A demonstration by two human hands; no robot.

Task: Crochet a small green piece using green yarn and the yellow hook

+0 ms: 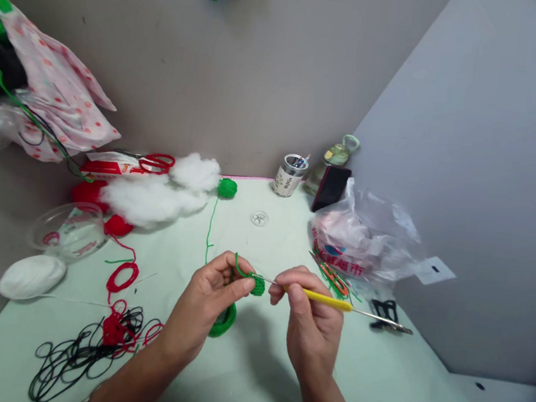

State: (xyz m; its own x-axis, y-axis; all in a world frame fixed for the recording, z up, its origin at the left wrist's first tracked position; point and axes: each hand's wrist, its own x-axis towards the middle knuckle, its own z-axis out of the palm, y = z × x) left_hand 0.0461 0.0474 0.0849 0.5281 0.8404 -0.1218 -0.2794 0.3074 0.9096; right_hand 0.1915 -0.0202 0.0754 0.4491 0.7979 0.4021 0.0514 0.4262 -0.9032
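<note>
White yarn ball lay at the worktop's 9 o'clock edge, out of the working zone but within reach; clear plastic bowl sat just behind it toward 10 o'clock, probably to corral small bits. Black cord sprawled loose at 8 o'clock with red yarn tangled on top of it; offcuts or spare lengths by the look, pushed aside. White stuffing was heaped at 11 o'clock with red scissors behind it, touching the pile or just beside, can't tell which. Green yarn ball sat at 12 o'clock; its strand ran slack down to the left hand, so I judge the feed was kept free on purpose.

Left hand was closed, thumb and forefinger pinching the small green crochet piece at centre, raised off the worktop; yarn looped over the forefinger, likely for tension. A green crocheted ring lay under that hand. Right hand was clamped on the yellow-handled crochet hook, tip pointing to 9 o'clock into the piece; hands close, not touching.

Tin of pens, a bottle and a dark phone stood at 1 o'clock against the wall; plastic bag at 2 o'clock; black clip at 3 o'clock.
</note>
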